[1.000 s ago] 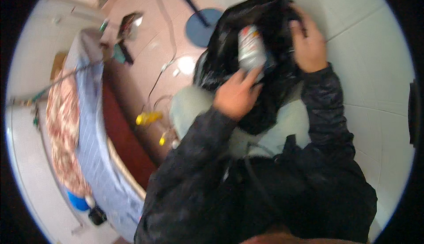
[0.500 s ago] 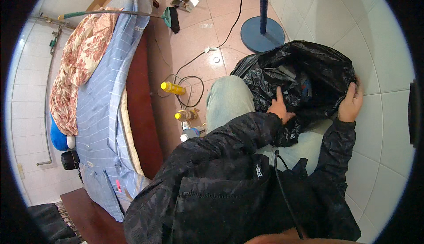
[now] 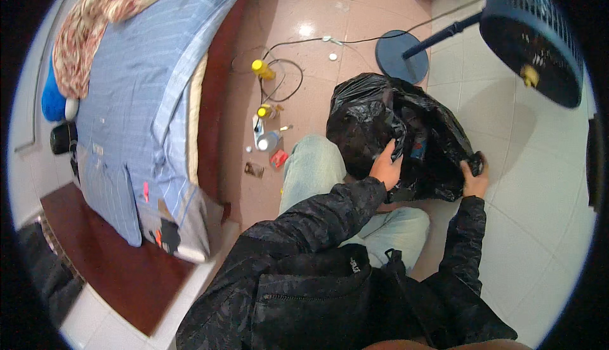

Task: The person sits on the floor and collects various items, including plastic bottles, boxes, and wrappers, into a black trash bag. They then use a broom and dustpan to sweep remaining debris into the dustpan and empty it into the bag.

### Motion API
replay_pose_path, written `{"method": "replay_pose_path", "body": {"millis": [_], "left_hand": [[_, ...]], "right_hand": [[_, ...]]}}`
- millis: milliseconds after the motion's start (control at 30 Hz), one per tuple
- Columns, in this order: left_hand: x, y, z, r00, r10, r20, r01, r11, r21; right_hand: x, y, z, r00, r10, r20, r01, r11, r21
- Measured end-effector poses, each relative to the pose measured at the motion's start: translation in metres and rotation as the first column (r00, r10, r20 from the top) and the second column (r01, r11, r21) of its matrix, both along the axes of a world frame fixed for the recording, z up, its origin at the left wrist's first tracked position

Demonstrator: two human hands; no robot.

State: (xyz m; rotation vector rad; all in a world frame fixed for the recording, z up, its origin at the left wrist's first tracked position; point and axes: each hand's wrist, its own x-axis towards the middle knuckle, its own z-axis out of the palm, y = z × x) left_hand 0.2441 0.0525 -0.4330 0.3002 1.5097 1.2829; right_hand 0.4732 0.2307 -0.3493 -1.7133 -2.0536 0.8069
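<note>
A large black plastic garbage bag (image 3: 360, 118) stands on the floor beyond my knees, its mouth turned toward me. My left hand (image 3: 387, 167) is closed on the near left part of the bag's rim, thumb up. At the right end of the rim, my right hand (image 3: 476, 179) has a bunched fold of plastic in its fingers. Between the two hands the mouth gapes, and a small bluish item (image 3: 419, 146) shows inside; its kind is too dark to make out. Other contents are hidden by the black film.
Left of my knee stand yellow-capped bottles (image 3: 262, 70), a clear white-capped bottle (image 3: 269, 141) and a small red packet (image 3: 278, 158). A black cable (image 3: 301, 87) loops on the tiles. A blue standing fan (image 3: 533, 39) rises behind the bag. A bed (image 3: 146, 96) lines the left.
My view has tilted, bringing the fan head into sight. My left hand went from pointing fingers over the bag to gripping its rim. The right hand now bunches the plastic and sits lower.
</note>
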Motion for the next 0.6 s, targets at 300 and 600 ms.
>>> {"method": "replay_pose_path", "body": {"millis": [300, 600], "left_hand": [[-0.070, -0.036, 0.149, 0.990, 0.048, -0.130, -0.058, 0.996, -0.073], [-0.148, -0.100, 0.068, 0.892, 0.235, -0.385, -0.257, 0.966, -0.004]], "right_hand": [[-0.001, 0.075, 0.075, 0.968, 0.122, 0.219, -0.132, 0.991, 0.030], [0.009, 0.035, 0.020, 0.855, 0.159, 0.494, -0.102, 0.985, -0.139]]}}
